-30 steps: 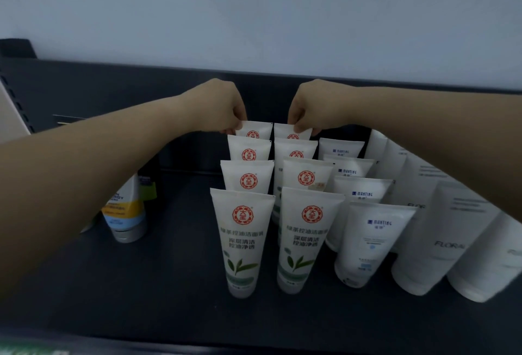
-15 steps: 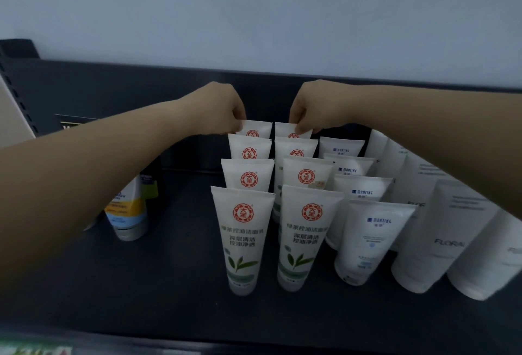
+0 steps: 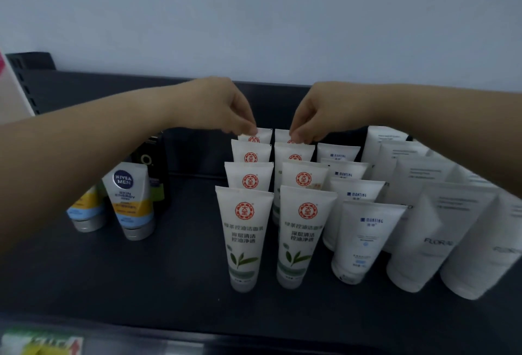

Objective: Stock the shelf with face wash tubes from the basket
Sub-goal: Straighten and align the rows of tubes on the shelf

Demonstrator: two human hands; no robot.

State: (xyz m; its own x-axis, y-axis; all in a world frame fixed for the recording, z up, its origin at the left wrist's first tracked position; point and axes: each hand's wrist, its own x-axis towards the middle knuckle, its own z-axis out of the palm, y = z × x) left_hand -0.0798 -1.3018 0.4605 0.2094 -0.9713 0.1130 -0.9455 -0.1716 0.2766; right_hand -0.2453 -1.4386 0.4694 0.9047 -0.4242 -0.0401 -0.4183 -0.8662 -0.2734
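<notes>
Shelf (image 3: 169,284): dark; basket out of view.
Front tubes (image 3: 244,230): two leaf-printed, upright on caps, heading two files toward 12 o'clock.
Nivea tubes (image 3: 128,199): 9 o'clock, well apart.
Rear tubes (image 3: 263,136): last pair, 12 o'clock.
Left hand (image 3: 223,108): fingers (image 3: 248,128) pinch the left crimp.
Right hand (image 3: 316,111): fingers (image 3: 298,135) pinch the right crimp.
Technique: seat both caps flat and in file before release; a tug toward 6 o'clock may topple the files.
</notes>
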